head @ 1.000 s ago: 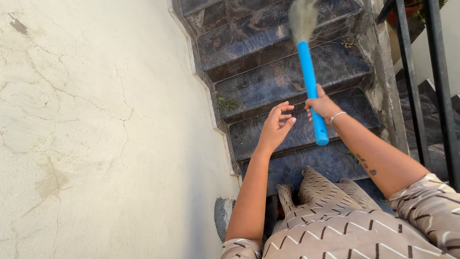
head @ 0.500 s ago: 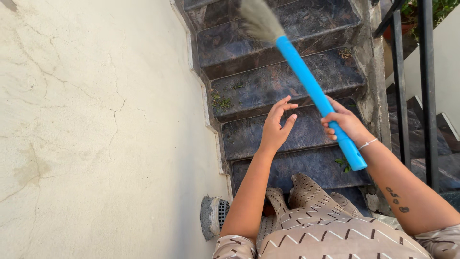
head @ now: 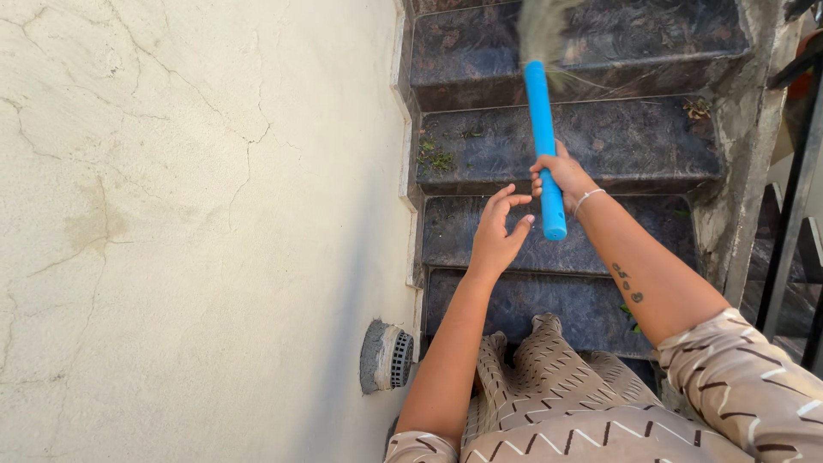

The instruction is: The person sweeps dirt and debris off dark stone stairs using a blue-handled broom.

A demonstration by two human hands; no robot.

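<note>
My right hand [head: 561, 174] grips the blue handle of a broom [head: 543, 137], whose grey bristles blur over an upper step at the top of the view. The handle stands almost vertical, its lower end just right of my left fingertips. My left hand [head: 497, 231] hovers open, fingers spread, just left of the handle's end and not touching it. Both hands are above the dark marbled stairs [head: 600, 146]. A thin bracelet circles my right wrist.
A cracked cream wall [head: 197, 214] runs along the left of the stairs. A round drain vent [head: 390, 356] sits low in the wall. Bits of green debris [head: 435, 159] lie on a step. A black metal railing [head: 793, 223] borders the right side.
The broom swung from tilted left back to nearly vertical, and my right hand moved up and left with it. The left hand stayed open beside the handle. The view shifted left.
</note>
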